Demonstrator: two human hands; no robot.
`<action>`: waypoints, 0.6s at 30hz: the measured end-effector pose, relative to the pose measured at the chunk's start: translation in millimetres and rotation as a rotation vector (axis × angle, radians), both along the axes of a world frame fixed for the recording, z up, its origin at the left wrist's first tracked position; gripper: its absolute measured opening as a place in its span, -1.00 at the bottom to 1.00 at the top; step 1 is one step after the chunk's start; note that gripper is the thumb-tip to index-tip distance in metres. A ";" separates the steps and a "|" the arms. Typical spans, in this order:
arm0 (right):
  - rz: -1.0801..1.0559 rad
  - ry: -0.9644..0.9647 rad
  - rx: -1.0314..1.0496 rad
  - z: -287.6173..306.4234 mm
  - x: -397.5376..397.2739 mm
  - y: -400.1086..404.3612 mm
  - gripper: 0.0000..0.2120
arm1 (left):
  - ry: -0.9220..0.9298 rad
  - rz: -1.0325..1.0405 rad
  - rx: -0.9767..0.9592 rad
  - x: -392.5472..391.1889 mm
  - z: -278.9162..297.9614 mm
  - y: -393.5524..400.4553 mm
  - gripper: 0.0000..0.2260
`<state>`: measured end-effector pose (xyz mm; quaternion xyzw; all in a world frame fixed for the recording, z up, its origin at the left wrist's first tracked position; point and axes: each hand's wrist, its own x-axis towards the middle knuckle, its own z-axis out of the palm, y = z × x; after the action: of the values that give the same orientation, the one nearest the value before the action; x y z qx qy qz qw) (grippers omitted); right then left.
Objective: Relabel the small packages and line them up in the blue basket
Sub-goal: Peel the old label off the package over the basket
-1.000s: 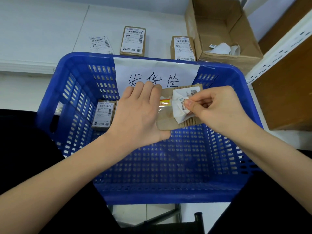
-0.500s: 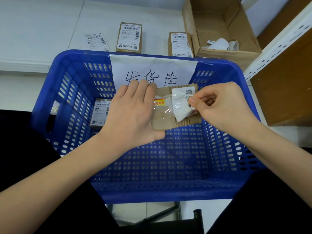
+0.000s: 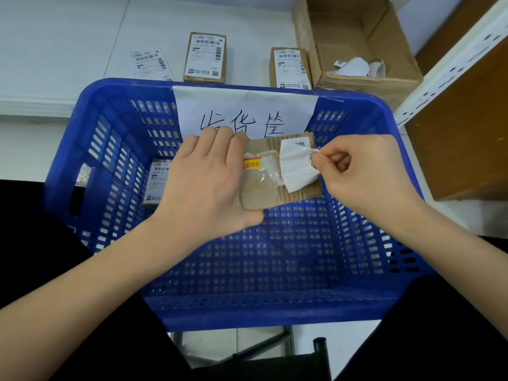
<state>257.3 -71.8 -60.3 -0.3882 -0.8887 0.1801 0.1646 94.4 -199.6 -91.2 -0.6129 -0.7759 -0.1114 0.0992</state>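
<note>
Left hand (image 3: 203, 182) grips small brown package (image 3: 264, 193) above blue basket (image 3: 371, 243), fingers wrapped round its left end. Right hand (image 3: 365, 174) pinches half-peeled white label (image 3: 295, 169) at package's right end. One labelled package (image 3: 158, 180) lies inside basket by left wall. Two more packages (image 3: 204, 57), loose label sheet (image 3: 151, 64) on white surface (image 3: 63, 50) behind basket. Open cardboard box (image 3: 384, 81) at right, paper scraps inside.

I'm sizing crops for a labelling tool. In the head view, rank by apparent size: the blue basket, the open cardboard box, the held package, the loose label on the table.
1. blue basket
2. open cardboard box
3. held package
4. loose label, though it lies farther away.
</note>
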 end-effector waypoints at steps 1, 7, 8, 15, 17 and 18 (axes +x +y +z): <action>0.005 -0.011 0.026 -2.7 -0.6 0.3 -0.86 | 0.005 0.003 -0.005 1.1 -0.7 1.8 -0.36; 0.015 0.045 -0.383 -2.0 -5.9 10.0 -0.85 | -0.004 0.048 -0.081 2.0 -7.1 6.0 -0.32; 0.005 0.074 -0.515 -1.1 -6.5 10.9 -0.84 | -0.005 0.056 -0.079 0.5 -7.3 5.7 -0.32; 0.011 0.195 -0.863 0.0 -8.1 4.1 -0.79 | -0.002 0.071 -0.069 -2.0 -7.3 4.4 -0.30; 0.044 0.165 -0.676 -1.8 -6.9 4.9 -0.84 | 0.000 0.065 -0.055 -1.6 -7.0 3.6 -0.31; 0.045 0.170 -0.589 -2.8 -7.3 4.9 -0.85 | 0.000 0.064 -0.047 -1.1 -6.7 3.5 -0.31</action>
<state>250.0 -67.0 -63.1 -0.3829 -0.7897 0.4653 0.1149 93.3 -196.0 -97.9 -0.5900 -0.7974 -0.0902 0.0883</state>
